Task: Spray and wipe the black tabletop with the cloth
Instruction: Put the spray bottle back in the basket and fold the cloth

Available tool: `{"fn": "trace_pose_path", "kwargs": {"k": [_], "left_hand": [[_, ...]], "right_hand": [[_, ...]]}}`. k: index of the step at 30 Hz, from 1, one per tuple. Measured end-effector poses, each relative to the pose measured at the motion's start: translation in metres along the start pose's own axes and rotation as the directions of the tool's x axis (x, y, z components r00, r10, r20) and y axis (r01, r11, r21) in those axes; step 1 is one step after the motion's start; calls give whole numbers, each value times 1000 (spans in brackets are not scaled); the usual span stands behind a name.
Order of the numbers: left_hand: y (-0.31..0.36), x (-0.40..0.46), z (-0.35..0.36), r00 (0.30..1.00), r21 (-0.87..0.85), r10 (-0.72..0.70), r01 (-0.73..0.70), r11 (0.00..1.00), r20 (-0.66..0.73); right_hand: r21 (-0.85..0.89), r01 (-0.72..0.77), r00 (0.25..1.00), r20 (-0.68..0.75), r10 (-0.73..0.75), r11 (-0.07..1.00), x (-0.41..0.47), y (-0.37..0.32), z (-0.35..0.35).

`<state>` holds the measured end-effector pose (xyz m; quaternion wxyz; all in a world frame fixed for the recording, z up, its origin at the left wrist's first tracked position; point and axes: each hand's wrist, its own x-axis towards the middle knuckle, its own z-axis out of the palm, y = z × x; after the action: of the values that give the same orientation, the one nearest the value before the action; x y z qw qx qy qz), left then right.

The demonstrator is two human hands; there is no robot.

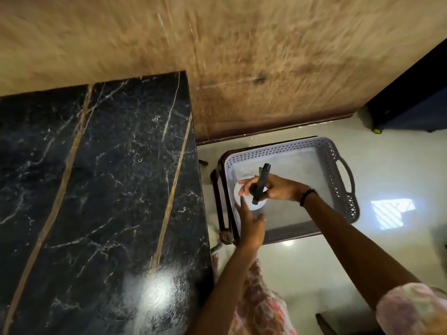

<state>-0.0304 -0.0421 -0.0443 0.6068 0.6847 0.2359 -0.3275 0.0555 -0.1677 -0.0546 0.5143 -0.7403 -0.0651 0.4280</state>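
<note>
The black marble tabletop [101, 189] with gold veins fills the left half of the view. To its right, a grey perforated basket [338, 170] sits on a dark stool. Inside the basket stands a white spray bottle [256, 204] with a black trigger head [261, 182]. My right hand [278, 187] grips the bottle at its neck, fingers curled round the trigger head. My left hand [250, 224] is at the basket's near left rim with fingers straight, just beside the bottle. No cloth shows in view.
A brown textured wall [242, 56] runs behind the table and basket. The stool's dark frame [221, 204] stands close against the table's right edge. Pale glossy floor [387, 189] surrounds the stool. A dark blue object [411, 105] sits at the far right.
</note>
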Motion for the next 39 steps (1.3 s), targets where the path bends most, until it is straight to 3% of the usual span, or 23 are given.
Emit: {"fn": "trace_pose_path", "kwargs": {"k": [6, 9, 11, 14, 16, 17, 19, 21, 25, 31, 35, 39], "left_hand": [[8, 1, -1, 994, 10, -100, 100, 995, 35], [16, -5, -13, 990, -58, -137, 138, 989, 29], [25, -18, -23, 994, -78, -110, 111, 991, 17], [46, -43, -40, 999, -151, -38, 36, 988, -15], [63, -63, -58, 998, -233, 37, -47, 971, -48], [71, -74, -70, 994, -267, 79, -97, 959, -77], [84, -92, -94, 975, -306, 153, -197, 931, -160], [91, -110, -126, 954, -362, 181, -261, 895, -241], [82, -138, -200, 912, -444, 167, -335, 831, -375], [24, -177, -341, 822, -471, 76, -397, 788, -564], [-22, -216, -457, 727, -425, 51, -455, 783, -684], [-71, -247, -573, 587, -338, 9, -479, 810, -810]], "right_hand": [[27, 23, 999, -39, -22, 999, -7, -4, 7], [65, 30, 950, -312, -9, 997, -15, -6, 22], [117, -39, 805, -584, 101, 992, -28, -9, 31], [253, -29, 488, -841, 234, 967, -53, -25, 44], [210, 68, 366, -915, 171, 975, -64, -53, 51], [133, 92, 350, -932, 93, 987, -68, -72, 57], [-20, 148, 390, -918, -77, 989, -69, -112, 70], [-125, 207, 480, -851, -213, 970, -63, -149, 93], [-253, 277, 615, -694, -374, 927, -30, -202, 158], [-209, 302, 818, -444, -365, 930, 33, -270, 291], [-168, 329, 880, -303, -367, 929, 84, -316, 393], [-171, 313, 923, -178, -342, 934, 141, -358, 493]]}}
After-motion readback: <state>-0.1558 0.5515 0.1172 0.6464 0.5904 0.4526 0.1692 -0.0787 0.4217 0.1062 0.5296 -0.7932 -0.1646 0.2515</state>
